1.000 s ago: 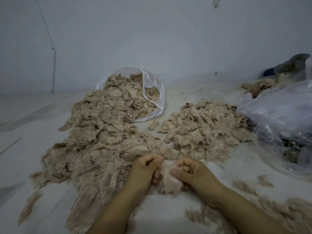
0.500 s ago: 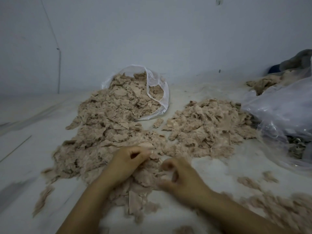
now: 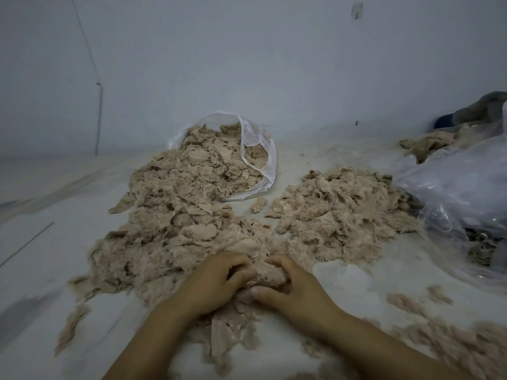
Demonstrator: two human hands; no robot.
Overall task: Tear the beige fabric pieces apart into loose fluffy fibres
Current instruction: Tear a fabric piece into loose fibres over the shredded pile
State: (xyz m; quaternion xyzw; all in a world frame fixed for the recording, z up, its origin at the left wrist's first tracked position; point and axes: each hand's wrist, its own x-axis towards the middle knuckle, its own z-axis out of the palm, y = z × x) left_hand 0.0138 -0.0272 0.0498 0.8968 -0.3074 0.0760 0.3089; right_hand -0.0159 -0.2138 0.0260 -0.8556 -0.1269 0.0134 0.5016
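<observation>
A: Layout, big to small?

B: Floor (image 3: 356, 292) pale, wall (image 3: 247, 64) behind. Main heap (image 3: 170, 226) of beige fabric pieces is the biggest thing. Its long axis runs from 7 o'clock near the hands up to 1 o'clock, ending in the mouth of a clear bag (image 3: 263, 160). The bag lies on its side, mouth facing 8 o'clock.

A: Second pile?

B: Right heap (image 3: 340, 212) at 2 o'clock from the hands, long axis roughly 9 to 3. Apart from the main heap up top, touching it near the hands. A small scrap (image 3: 258, 204) sits between them.

A: Other stuff?

B: Crumpled plastic (image 3: 455, 193) at 3 o'clock, fabric behind it. Loose fluff (image 3: 472, 349) at 4 to 5 o'clock, blurred.

A: Grip?

B: Both hands at 6 o'clock on one clump (image 3: 270, 274), at the near edge of the main heap. Left hand (image 3: 219, 281) fingers curled into its left side. Right hand (image 3: 296, 289) fingers curled over the top, thumb pressed against its near side. Hands close together, clump between them. Clump axis: can't tell, mostly covered.

A: Below the hands?

B: Torn bits (image 3: 225, 338) trailing toward 6 o'clock.
</observation>
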